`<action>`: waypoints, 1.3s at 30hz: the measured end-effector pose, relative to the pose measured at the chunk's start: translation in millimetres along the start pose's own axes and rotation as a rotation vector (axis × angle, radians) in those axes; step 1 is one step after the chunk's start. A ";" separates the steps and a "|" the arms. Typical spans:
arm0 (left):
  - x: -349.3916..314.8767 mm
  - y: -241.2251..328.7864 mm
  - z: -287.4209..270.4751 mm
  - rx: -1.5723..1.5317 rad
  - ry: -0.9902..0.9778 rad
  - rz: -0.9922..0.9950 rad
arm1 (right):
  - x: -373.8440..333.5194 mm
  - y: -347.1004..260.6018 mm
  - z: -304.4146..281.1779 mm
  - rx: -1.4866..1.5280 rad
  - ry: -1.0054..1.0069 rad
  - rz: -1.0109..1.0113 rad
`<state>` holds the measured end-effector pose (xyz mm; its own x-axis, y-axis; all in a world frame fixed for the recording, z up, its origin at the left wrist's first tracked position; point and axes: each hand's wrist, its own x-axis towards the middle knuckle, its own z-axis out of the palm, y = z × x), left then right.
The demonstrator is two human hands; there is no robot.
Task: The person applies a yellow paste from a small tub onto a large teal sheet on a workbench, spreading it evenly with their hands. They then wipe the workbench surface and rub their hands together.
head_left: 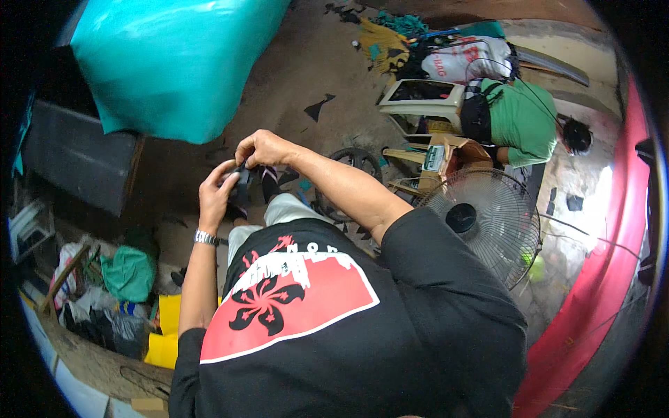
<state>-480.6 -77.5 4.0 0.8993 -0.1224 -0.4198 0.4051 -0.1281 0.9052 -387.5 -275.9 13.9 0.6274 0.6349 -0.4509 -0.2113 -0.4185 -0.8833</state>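
Note:
My left hand [217,188] and my right hand [265,149] meet in front of me, left of the middle of the view. Between their fingertips is a small dark strip of material [244,175], pinched from both sides. Its exact kind is too small to make out. A metal-banded watch [206,237] circles my left wrist. Below the hands are my feet and light trousers [286,209]. Just beyond the hands hangs the edge of a large turquoise sheet [174,70].
A standing fan [481,223] is close by my right arm. Beyond it a person in a green shirt [523,122] bends beside a white plastic chair [421,94] and a cardboard box [467,153]. Dark scraps [319,108] litter the floor. Bags and a yellow sheet [164,348] lie at left.

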 end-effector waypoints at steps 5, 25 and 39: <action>-15.1 -7.8 -30.6 -0.583 0.150 -0.230 | -60.5 19.6 -119.5 0.215 0.677 0.122; 31.8 38.6 80.6 -0.849 -0.103 -0.291 | 58.6 38.1 43.1 0.574 0.496 0.355; 52.7 -8.7 79.2 -0.955 0.060 -0.578 | 34.0 41.9 94.2 0.943 0.646 0.313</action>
<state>-449.7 -160.8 -31.2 0.5306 -0.2375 -0.8137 0.7019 0.6613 0.2647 -445.6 -210.7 -50.6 0.6553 0.0308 -0.7548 -0.7222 0.3185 -0.6140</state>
